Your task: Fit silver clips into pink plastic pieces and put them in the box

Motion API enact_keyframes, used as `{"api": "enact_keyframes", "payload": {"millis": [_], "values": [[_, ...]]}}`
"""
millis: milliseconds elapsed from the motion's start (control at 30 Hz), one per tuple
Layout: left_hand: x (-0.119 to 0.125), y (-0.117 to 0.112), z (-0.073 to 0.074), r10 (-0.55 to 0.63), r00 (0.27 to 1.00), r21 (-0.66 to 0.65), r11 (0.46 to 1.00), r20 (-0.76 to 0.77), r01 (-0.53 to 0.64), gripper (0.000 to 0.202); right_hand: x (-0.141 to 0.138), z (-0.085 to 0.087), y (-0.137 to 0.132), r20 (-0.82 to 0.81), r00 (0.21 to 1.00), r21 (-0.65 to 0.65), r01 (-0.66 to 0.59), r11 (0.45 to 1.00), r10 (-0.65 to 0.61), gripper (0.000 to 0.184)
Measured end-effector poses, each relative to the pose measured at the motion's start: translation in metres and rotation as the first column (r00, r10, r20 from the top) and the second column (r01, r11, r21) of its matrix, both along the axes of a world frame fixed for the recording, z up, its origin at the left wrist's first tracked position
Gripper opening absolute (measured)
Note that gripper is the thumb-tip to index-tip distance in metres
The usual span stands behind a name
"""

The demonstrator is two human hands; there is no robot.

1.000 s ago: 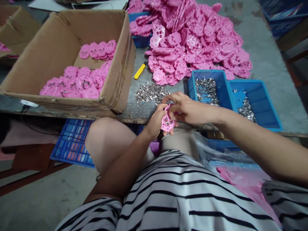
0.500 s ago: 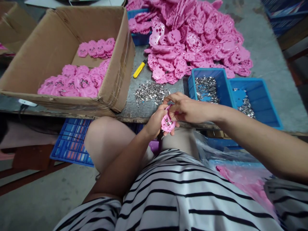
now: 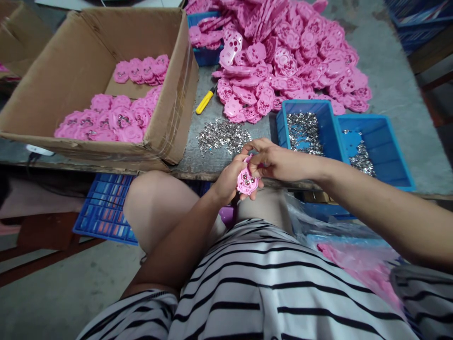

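Head view, from where I stand: the left hand (image 3: 226, 182) has its fingers clamped on a pink plastic shell (image 3: 247, 187) at the near edge of the bench (image 3: 419, 101). The right hand (image 3: 272, 159) bunches its fingers over the shell's upper end — whether they pinch anything, I cannot tell. I'd judge the shell light, stiff and rather slick — best held by its rim, clear of the small metal pieces (image 3: 253, 180) seated inside.
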State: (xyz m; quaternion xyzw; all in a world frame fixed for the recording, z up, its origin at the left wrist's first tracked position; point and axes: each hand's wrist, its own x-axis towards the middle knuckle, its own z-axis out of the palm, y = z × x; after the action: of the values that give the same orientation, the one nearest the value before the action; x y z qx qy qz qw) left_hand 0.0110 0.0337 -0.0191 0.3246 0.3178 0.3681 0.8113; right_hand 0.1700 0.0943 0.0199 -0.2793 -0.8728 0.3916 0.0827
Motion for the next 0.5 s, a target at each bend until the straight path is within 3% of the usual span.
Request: {"api": "enact_keyframes", "payload": {"millis": [500], "values": [[0.0, 0.0, 0.002, 0.05, 0.999, 0.008, 0.999, -0.02, -0.05, 0.042, 0.005, -0.003, -0.015, -0.021, 0.993, -0.052, 0.115, 0.992, -0.116, 0.015]]}}
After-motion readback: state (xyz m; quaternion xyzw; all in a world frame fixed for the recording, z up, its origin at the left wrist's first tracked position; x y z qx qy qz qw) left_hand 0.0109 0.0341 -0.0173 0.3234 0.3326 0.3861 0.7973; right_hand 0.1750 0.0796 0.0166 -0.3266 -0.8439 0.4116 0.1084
